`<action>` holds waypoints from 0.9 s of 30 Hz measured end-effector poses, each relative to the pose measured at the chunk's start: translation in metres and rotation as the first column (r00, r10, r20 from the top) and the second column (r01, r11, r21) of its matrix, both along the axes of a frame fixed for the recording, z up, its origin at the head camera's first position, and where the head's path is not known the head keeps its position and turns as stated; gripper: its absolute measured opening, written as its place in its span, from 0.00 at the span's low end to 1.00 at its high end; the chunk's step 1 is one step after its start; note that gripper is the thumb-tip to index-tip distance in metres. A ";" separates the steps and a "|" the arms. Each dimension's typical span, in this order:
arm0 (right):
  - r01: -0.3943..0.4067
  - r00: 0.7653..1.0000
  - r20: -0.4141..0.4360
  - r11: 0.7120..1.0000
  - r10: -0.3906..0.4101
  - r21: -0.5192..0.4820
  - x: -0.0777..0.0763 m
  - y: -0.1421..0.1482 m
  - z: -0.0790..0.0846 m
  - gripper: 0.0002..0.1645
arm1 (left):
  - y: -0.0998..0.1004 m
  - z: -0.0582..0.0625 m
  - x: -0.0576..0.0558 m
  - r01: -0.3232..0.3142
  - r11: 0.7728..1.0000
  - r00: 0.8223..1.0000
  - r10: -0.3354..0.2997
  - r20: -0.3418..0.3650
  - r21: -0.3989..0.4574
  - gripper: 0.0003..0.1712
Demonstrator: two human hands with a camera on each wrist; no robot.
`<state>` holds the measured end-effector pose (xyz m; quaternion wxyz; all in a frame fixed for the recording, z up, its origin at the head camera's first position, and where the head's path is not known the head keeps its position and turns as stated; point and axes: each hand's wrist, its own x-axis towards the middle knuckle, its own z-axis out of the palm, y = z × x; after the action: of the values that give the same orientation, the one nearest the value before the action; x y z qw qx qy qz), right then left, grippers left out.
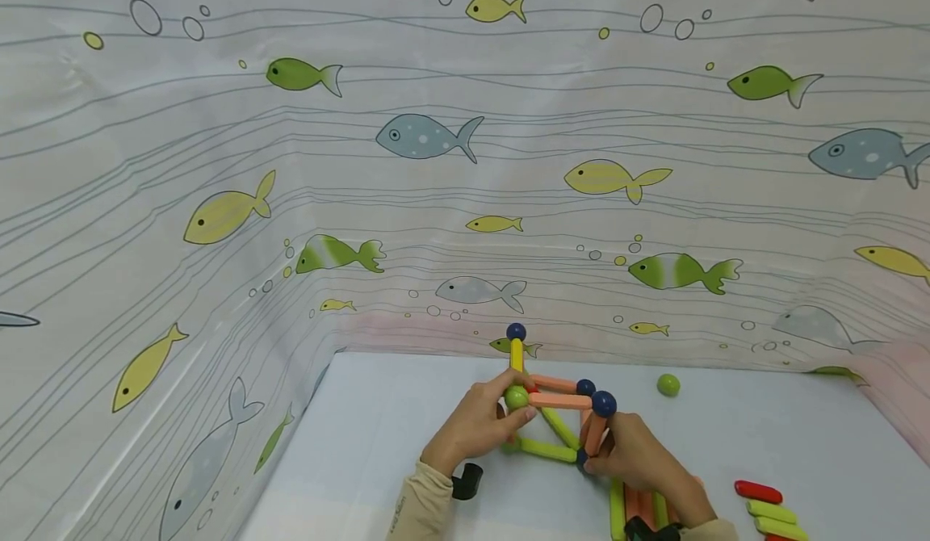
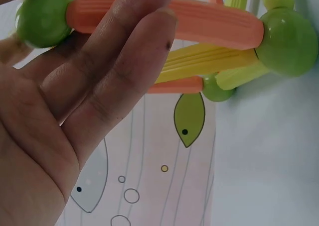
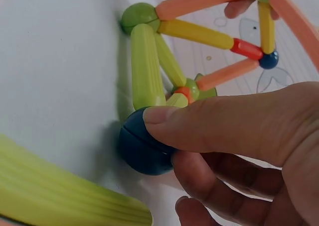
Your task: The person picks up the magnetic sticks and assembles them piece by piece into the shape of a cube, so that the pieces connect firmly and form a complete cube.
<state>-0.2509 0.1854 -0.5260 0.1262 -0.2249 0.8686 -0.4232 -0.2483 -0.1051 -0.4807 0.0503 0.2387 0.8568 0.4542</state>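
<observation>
A frame of coloured building sticks and balls stands on the white table between the hands. My left hand [image 1: 475, 420] grips the frame's left side, with thumb and index finger around a green ball [image 1: 517, 397]. In the left wrist view its fingers lie across an orange stick [image 2: 214, 24]. My right hand [image 1: 639, 452] pinches a dark blue ball [image 3: 144, 141] at the frame's lower corner, where a light green stick [image 3: 145, 66] meets it. Another dark blue ball [image 1: 604, 404] sits above that hand. A yellow stick [image 1: 517, 355] rises upright, topped by a blue ball [image 1: 516, 332].
One loose green ball [image 1: 668, 385] lies at the back right of the table. Light green and orange sticks [image 1: 617, 509] lie side by side below the right hand. Farther right are a red stick [image 1: 759, 492] and light green ones [image 1: 772, 512]. Fish-printed sheeting [image 1: 552, 121] surrounds the table.
</observation>
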 end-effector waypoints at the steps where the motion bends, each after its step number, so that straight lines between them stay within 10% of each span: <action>1: 0.009 1.000 0.001 1.000 -0.009 0.005 0.000 0.001 0.000 0.21 | -0.001 0.000 0.000 0.003 1.000 1.000 -0.003 0.008 0.004 0.16; 16: 0.073 0.997 -0.042 0.996 -0.071 0.055 -0.004 0.005 0.001 0.22 | -0.003 0.000 -0.002 -0.019 0.996 1.000 0.021 -0.021 0.091 0.19; 27: 0.040 0.968 0.231 0.970 -0.098 0.241 -0.005 0.023 0.004 0.25 | -0.002 0.001 -0.001 -0.013 0.995 1.000 0.014 -0.005 0.098 0.17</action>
<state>-0.2557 0.2086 -0.5225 0.2415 -0.1248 0.8980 -0.3460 -0.2490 -0.1066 -0.4794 0.0328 0.2364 0.8352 0.4955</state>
